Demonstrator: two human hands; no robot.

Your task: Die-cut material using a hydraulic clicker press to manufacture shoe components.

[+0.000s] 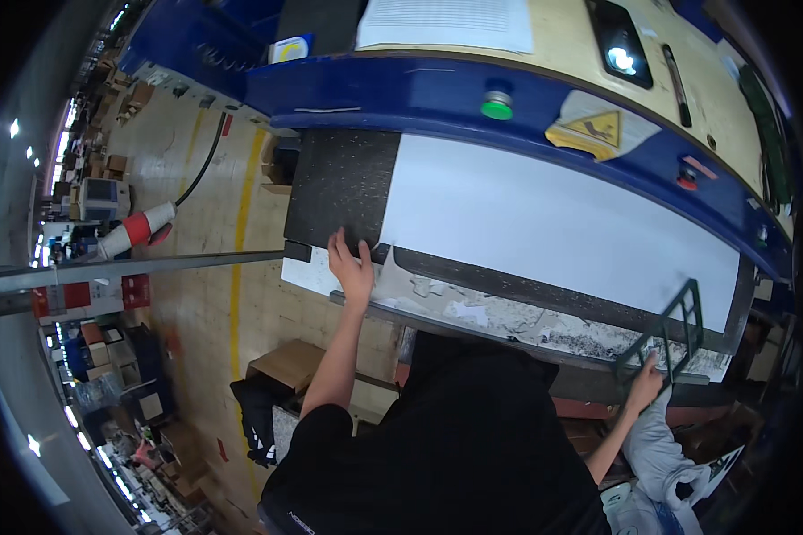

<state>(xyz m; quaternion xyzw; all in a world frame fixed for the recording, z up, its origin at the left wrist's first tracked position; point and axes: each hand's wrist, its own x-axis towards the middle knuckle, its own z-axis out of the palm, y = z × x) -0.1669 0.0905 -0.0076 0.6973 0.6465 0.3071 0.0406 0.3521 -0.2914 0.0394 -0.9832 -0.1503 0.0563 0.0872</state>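
At lower right, my right hand grips a dark green barred frame, which extends above its fingers. Left of centre, my left hand has fingers spread over the black board, just beside the white sheet.

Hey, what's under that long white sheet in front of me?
Around the white sheet, a dark speckled board shows at the left, right and near edges, so it seems to run beneath. Whatever else the sheet covers can't be seen.
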